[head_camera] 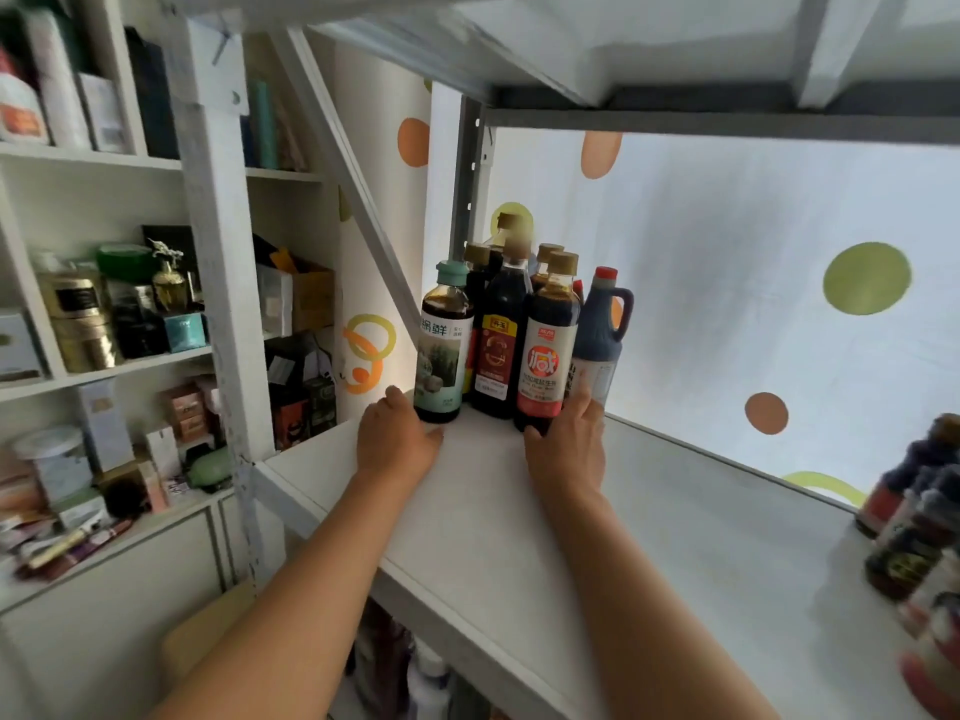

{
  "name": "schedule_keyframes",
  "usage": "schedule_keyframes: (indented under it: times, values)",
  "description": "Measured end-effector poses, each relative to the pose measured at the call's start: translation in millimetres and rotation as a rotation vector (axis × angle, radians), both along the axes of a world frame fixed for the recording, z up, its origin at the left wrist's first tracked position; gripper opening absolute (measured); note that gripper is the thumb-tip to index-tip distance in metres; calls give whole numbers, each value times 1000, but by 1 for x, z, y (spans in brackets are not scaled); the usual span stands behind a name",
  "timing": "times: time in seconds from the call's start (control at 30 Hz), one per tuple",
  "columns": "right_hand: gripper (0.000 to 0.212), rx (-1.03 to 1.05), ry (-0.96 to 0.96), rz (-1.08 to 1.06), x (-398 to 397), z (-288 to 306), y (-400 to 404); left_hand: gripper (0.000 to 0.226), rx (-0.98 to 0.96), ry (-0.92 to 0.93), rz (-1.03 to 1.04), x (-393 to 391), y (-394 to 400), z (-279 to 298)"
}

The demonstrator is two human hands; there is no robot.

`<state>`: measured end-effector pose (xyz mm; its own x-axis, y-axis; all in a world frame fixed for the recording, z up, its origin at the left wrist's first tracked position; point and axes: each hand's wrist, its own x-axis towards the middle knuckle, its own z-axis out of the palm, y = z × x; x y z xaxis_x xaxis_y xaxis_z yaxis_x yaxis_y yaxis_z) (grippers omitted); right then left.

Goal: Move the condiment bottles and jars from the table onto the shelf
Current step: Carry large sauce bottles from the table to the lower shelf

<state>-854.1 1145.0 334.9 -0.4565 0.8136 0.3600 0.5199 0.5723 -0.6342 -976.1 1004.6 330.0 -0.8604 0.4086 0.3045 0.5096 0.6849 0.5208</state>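
Note:
Several condiment bottles stand in the back left corner of the white shelf. My left hand holds the base of a teal-capped bottle with a pale green label, thumb in front and fingers round its left side. My right hand grips the foot of a gold-capped dark bottle with a red label, thumb on the left and fingers up its right side. Between these two stands a dark bottle with a red and yellow label. A blue-grey jug with a red cap stands behind my right fingers.
More dark bottles and jars crowd the shelf's right edge, blurred. A grey metal shelf board runs close overhead. A white bookcase full of boxes and jars fills the left. A dotted sheet backs the shelf.

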Motion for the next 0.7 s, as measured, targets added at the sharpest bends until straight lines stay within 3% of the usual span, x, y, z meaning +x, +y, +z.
schedule_keyframes:
  times: [0.07,0.13,0.27,0.47,0.7]
  values:
    - [54,9,-203,14,15,-1,-12,52,-195,42,-115,15,-13,1]
    - [35,43,-388,53,29,3,-31,53,-353,45,-238,26,-28,-1]
    - [37,92,-479,107,57,4,-77,61,-448,66,-354,56,-50,-3]
    - [36,179,-409,249,126,-1,-145,54,-306,249,-468,115,-93,-17]
    - [55,391,-605,201,174,-26,-191,58,-255,296,-483,193,-142,-38]
